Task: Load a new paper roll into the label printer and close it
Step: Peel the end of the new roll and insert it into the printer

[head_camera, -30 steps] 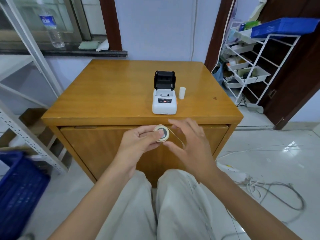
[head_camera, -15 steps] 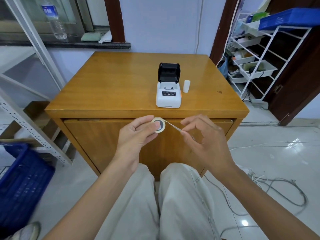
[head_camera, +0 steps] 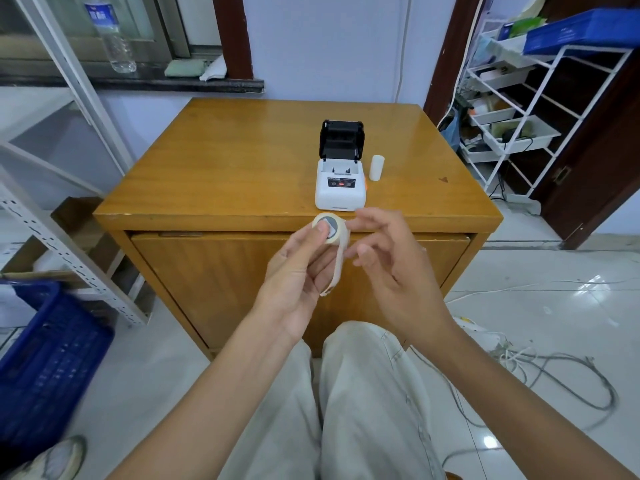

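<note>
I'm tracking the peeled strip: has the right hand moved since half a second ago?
Yes. The right hand has let the strip go and closed in toward the roll, measured against the cabinet edge.

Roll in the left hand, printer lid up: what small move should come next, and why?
Probably carry the roll forward and lower it into the printer. The left hand pinches the roll with a loose strip hanging free, the right hand is open beside it, and the lid stands up over a bay that looks empty.
</note>
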{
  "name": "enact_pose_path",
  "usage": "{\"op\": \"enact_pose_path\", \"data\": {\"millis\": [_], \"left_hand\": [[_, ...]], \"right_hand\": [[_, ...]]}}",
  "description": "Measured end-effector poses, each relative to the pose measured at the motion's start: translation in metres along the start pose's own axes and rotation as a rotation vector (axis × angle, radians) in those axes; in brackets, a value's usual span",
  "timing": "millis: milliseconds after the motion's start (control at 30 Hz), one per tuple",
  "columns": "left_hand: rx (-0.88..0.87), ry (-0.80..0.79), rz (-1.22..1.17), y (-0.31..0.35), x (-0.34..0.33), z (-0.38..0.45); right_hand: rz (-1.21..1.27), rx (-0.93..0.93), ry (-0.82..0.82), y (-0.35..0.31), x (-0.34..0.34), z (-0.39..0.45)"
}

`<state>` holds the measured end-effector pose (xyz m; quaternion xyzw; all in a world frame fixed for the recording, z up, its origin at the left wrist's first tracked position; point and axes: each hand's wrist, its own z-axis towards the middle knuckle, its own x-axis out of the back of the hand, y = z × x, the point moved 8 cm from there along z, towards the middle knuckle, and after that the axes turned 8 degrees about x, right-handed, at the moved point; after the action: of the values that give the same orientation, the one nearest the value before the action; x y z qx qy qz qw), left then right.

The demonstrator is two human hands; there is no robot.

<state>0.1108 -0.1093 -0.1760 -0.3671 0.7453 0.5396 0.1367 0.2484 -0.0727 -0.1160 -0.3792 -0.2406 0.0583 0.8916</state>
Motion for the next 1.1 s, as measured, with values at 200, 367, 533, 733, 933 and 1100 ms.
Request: {"op": "enact_pose_path", "data": {"millis": [200, 367, 533, 733, 933, 1100], "left_hand": [[0.135, -0.105, -0.274, -0.022, -0.023, -0.012], [0.198, -0.146, -0.353, -0.035, -0.028, -0.019], [0.274, -0.198, -0.181, -0.041, -0.025, -0.022], [0.347, -0.32, -0.001, -0.02, -0.025, -0.015], [0.319, -0.293, -0.237, -0.022, -0.032, -0.014], [0.249, -0.226, -0.327, -0.031, -0.035, -0.02]], "right_hand": [[-0.087, -0.057, -0.053, 0.01, 0.005, 0.012], [-0.18, -0.013, -0.12, 0.003, 0.009, 0.014], [-0.146, -0.043, -0.227, 0.004, 0.015, 0.013], [0.135, -0.166, -0.373, 0.009, 0.019, 0.015], [0.146, -0.121, -0.286, 0.002, 0.018, 0.011], [0.085, -0.158, -0.367, 0.0, 0.004, -0.004]]}}
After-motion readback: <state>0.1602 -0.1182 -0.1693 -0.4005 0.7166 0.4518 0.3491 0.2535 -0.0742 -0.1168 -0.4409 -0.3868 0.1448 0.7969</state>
